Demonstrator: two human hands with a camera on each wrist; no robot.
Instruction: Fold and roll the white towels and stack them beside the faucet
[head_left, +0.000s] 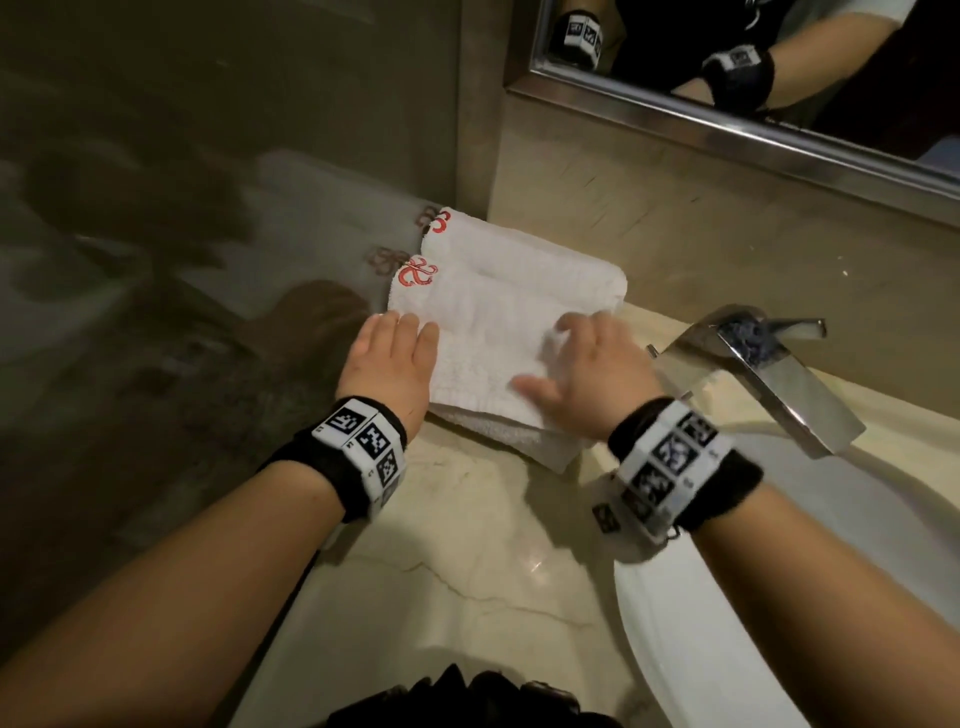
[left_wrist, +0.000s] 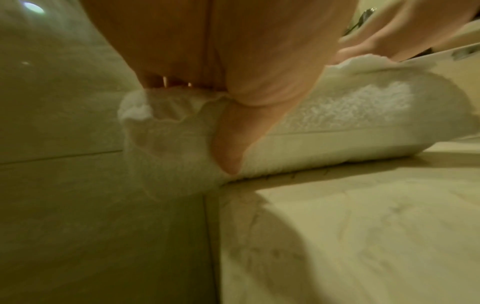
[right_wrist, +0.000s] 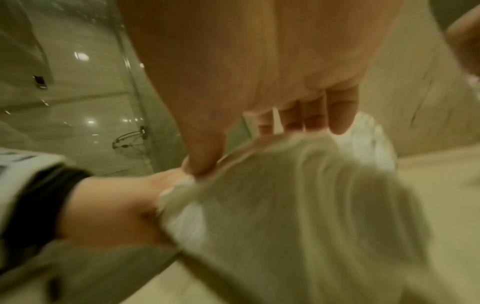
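A white towel lies folded on the marble worktop, in the corner where the glass wall meets the tiled back wall, at about 9 o'clock from the faucet and just beside it. Two red embroidered marks show at the towel's far left edge, one behind the other, so there seem to be two layers or two towels stacked; which it is cannot be told.

The left hand grips the towel's near left corner: in the left wrist view its thumb lies against the front of the fold while the fingers curl over the top. The right hand is on the towel's near right part, toward 3 o'clock, with the thumb pointing left across the cloth. In the right wrist view its fingers bend down onto a bunched fold of towel and the thumb presses the cloth's edge, so it is grasping the towel. That view is blurred.

A white sink sits at 5 o'clock from the towel. A mirror hangs at 1 o'clock, reflecting both wrists.
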